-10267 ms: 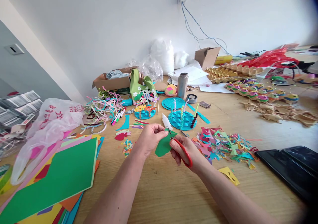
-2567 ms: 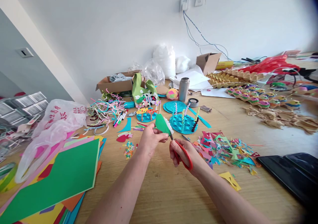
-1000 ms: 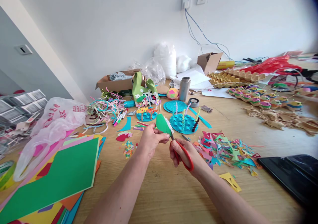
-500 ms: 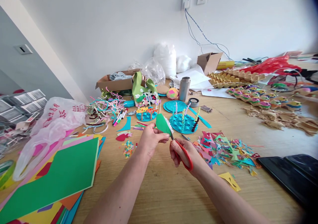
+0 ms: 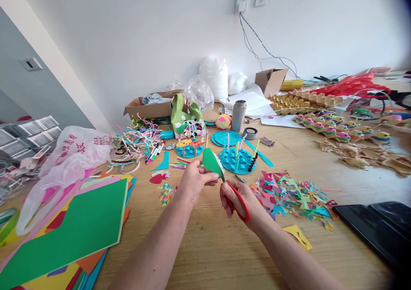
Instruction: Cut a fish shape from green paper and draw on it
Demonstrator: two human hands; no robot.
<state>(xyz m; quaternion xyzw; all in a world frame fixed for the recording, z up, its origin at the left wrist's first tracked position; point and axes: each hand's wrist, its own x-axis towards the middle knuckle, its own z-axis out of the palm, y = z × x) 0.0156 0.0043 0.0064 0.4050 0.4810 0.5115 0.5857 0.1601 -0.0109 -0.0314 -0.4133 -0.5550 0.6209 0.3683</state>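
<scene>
My left hand [image 5: 196, 179] pinches a piece of green paper [image 5: 211, 161] by its lower edge, above the middle of the table. The piece has a rounded outline and a white edge on its right side. My right hand [image 5: 236, 198] is closed round the red handles of a pair of scissors [image 5: 246, 213]. Their blades meet the paper's lower right edge; how far they are apart is too small to tell. Just behind the paper stands a blue round base [image 5: 236, 163] with twisted pipe cleaners upright on it.
Coloured paper sheets [image 5: 86, 217] and a plastic bag [image 5: 73, 153] lie at left. Paper scraps [image 5: 295, 193] and two dark phones [image 5: 362, 225] are at right. Behind stand a metal flask [image 5: 238, 116], a green bag [image 5: 183, 121], pipe cleaners [image 5: 138, 140] and painted egg-carton pieces [image 5: 342, 127].
Almost nothing differs. Both hands, the green paper and the scissors keep their pose, and the whole view has shifted very slightly.
</scene>
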